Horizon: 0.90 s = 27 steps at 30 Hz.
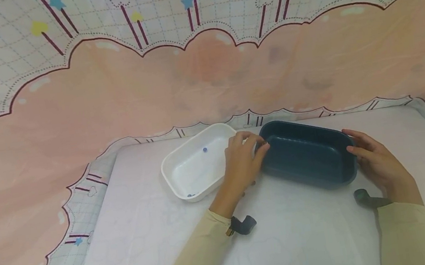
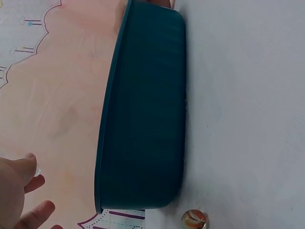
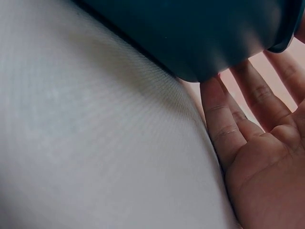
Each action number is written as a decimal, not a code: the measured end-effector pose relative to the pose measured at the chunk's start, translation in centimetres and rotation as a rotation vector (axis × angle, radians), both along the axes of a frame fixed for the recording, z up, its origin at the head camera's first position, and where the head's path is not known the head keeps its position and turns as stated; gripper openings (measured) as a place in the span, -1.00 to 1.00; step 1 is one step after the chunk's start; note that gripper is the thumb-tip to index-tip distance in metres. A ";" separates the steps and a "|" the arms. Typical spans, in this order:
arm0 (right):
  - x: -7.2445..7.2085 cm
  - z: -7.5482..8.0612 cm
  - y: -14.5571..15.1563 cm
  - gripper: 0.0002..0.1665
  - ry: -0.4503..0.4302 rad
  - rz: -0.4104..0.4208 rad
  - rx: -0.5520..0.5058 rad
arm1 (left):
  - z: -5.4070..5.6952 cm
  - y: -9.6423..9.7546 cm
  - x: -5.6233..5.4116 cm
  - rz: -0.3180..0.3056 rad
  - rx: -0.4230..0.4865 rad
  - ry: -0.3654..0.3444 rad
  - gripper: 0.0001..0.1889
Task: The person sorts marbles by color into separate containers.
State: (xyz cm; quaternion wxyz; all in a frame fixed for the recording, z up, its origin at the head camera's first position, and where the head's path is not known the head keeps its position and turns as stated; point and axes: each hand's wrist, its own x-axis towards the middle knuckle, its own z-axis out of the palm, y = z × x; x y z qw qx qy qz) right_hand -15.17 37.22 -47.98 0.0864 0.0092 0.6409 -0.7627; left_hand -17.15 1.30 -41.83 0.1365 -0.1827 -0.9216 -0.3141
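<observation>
My left hand is raised between a white tub and a dark blue tub, near the blue tub's left end. A small clear glass marble shows between its thumb and forefinger in the left wrist view; the other fingers are spread. At the blue tub's right end, my right hand holds the side, its thumb at the rim and its fingers against the outer wall. The blue tub's visible inside holds nothing. An orange-brown swirled marble lies on the table by the blue tub.
Inside the white tub are two small blue marbles, one marble toward the back and another marble at the front. Both tubs stand on a white-covered table. Behind it hangs a patterned pink cloth.
</observation>
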 end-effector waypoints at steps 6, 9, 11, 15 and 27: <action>0.1 0.0 0.0 -0.30 0.031 0.019 -0.017 | 0.2 0.2 0.0 0.001 -0.012 -0.025 -0.73; 0.2 0.0 0.0 -0.30 0.040 0.025 -0.017 | 0.2 0.3 0.0 -0.003 -0.008 -0.030 -0.73; 0.2 0.0 0.0 -0.30 0.042 0.027 -0.021 | 0.2 0.4 0.0 -0.005 -0.007 -0.028 -0.74; 0.1 -0.1 -0.1 -0.30 0.043 0.027 -0.032 | 0.2 0.4 0.0 -0.006 -0.014 -0.017 -0.73; 0.1 -0.1 0.0 -0.30 0.040 0.028 -0.032 | 0.6 -0.1 0.4 0.012 0.002 -0.009 -0.68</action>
